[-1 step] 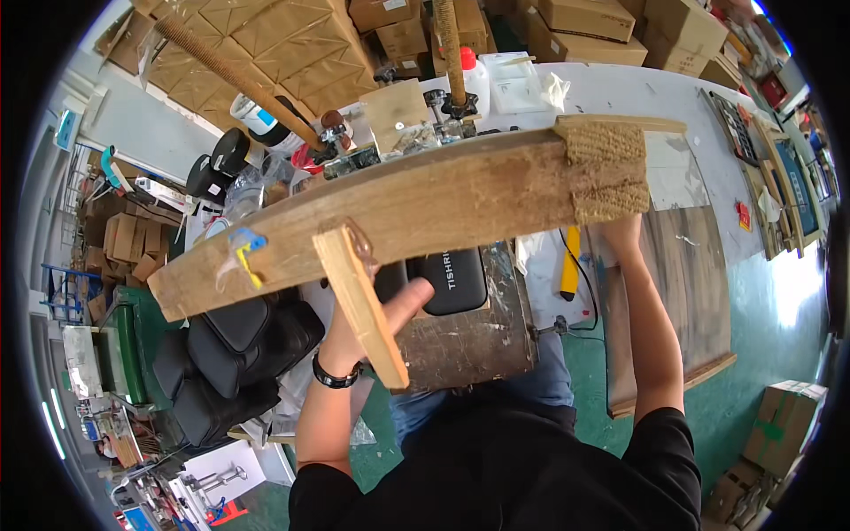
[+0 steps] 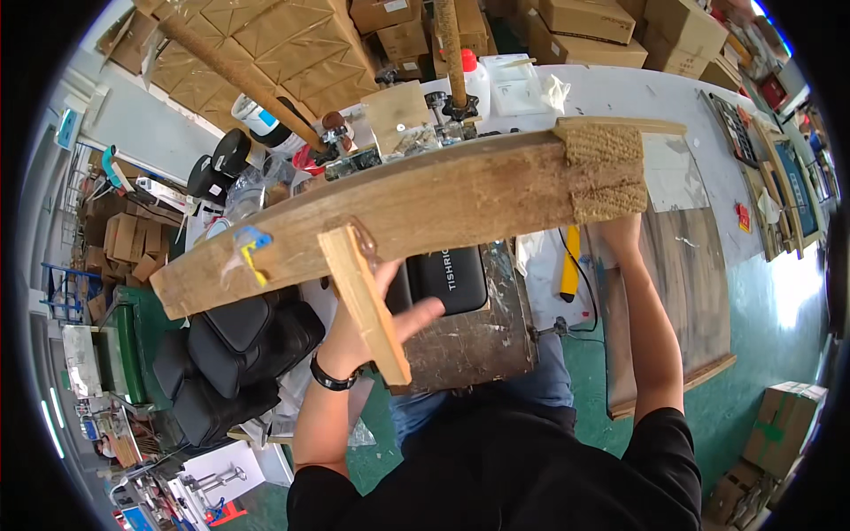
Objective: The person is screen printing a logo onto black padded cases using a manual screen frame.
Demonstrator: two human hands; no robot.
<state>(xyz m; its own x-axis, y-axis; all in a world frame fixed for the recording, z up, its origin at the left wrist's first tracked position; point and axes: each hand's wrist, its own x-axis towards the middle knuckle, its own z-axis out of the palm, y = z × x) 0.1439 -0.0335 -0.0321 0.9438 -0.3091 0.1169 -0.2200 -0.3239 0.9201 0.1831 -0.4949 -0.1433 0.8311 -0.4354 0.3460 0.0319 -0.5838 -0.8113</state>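
And here's the left hand [image 2: 348, 336], spread, its thumb sticking out well clear of the fingers, nothing visibly gripped. Just beyond that thumb lies the black case [image 2: 469, 283], flat on a scuffed brown board [image 2: 496, 345]; thumb and case look very close, but I can't tell whether they touch. A second dark shape [image 2: 400, 283] sits between this hand and the case, too covered to make out.

Right across the hand comes a pale wooden strip [image 2: 370, 310], masking the palm, and above it stretches the long wooden beam [image 2: 443, 195]. Over to the other side, the right hand [image 2: 625, 234] is tucked below the beam's rough end block [image 2: 609, 173]; fingers hidden, so no telling whether they're spread or closed on something.

Now the danger! If the beam or strip drops, say from a loose support, that left thumb could be pinched against the board. A careless sweep of the same thumb could nudge the case askew, and the strip blocking the view makes misjudging likely. Left of the right hand and nearer the body, a cable [image 2: 595, 301] loops beside a yellow tool [image 2: 569, 265]; a forearm pulling back could snag it. Beside the left wrist, stacked black cases [image 2: 226, 341] lean unevenly, and a stray elbow might topple them.
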